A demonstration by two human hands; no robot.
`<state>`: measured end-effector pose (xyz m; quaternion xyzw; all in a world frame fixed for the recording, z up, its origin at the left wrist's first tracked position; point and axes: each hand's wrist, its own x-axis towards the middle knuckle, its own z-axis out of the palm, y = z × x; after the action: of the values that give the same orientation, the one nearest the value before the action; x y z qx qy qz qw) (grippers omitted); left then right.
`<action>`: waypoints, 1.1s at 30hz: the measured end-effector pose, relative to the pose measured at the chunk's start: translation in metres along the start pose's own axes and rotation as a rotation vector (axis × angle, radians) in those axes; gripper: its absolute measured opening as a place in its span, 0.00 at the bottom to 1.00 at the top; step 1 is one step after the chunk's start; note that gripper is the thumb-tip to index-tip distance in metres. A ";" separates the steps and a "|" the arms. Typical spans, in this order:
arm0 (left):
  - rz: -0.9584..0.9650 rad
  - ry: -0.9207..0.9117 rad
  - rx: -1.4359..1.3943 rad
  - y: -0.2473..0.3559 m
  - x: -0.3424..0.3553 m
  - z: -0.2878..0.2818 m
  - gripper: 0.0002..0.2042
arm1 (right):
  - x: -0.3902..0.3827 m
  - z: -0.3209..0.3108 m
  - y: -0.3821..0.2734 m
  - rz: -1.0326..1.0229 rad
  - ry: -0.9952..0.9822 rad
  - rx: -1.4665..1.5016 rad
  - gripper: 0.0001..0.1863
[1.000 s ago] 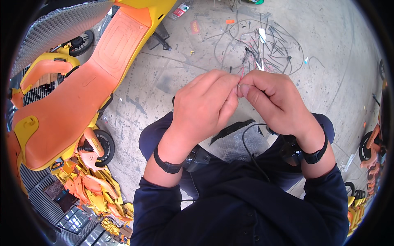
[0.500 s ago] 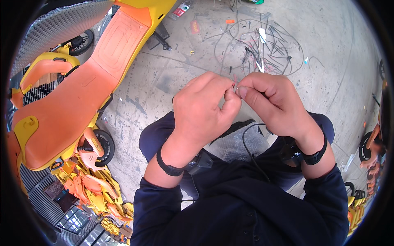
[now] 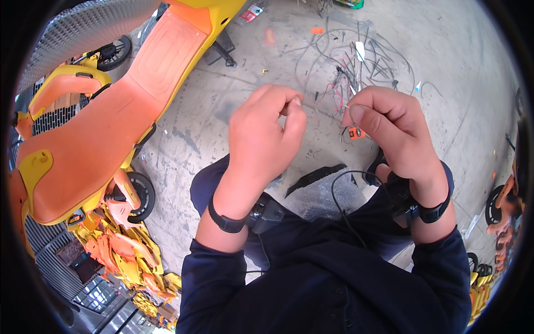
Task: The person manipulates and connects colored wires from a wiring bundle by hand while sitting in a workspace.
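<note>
My left hand (image 3: pixel 267 125) is closed in a pinch, thumb against forefinger; anything between the fingertips is too small to make out. Apart from it, to the right, my right hand (image 3: pixel 392 125) pinches a thin wire (image 3: pixel 348 107), whose pale end pokes out past the thumb and forefinger. Just below those fingers shows a small orange and black block (image 3: pixel 356 133); I cannot tell whether it lies on the floor or hangs. Beyond the right hand a tangle of black and red cables (image 3: pixel 384 64) is spread over the concrete, with a white-bladed tool (image 3: pixel 360 53) among it.
An orange and yellow scooter body (image 3: pixel 105 145) stands close on the left. Behind it lies a heap of orange and yellow panels (image 3: pixel 130 259). Clear plastic wrap (image 3: pixel 322 195) lies between my legs, with a black cable (image 3: pixel 334 189) across it. Wheels stand at the right edge.
My hands, fingertips together before, have drawn apart: the left moved left, the right moved right with the thin wire. The orange and black block has come into sight.
</note>
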<state>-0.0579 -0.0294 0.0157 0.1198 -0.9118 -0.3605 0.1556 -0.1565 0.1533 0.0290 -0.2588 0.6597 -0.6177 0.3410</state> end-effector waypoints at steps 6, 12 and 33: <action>0.080 -0.013 -0.265 0.020 0.002 0.001 0.13 | 0.004 -0.002 -0.005 0.332 -0.100 0.377 0.08; 0.064 -0.130 -0.362 0.012 -0.002 -0.001 0.10 | 0.003 -0.003 -0.002 0.309 -0.145 0.559 0.09; -0.137 -0.300 -0.519 0.005 0.001 -0.019 0.04 | 0.004 0.000 0.006 -0.322 -0.101 -0.352 0.06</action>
<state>-0.0520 -0.0382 0.0321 0.0830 -0.7920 -0.6046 0.0200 -0.1580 0.1508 0.0222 -0.4466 0.6894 -0.5261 0.2201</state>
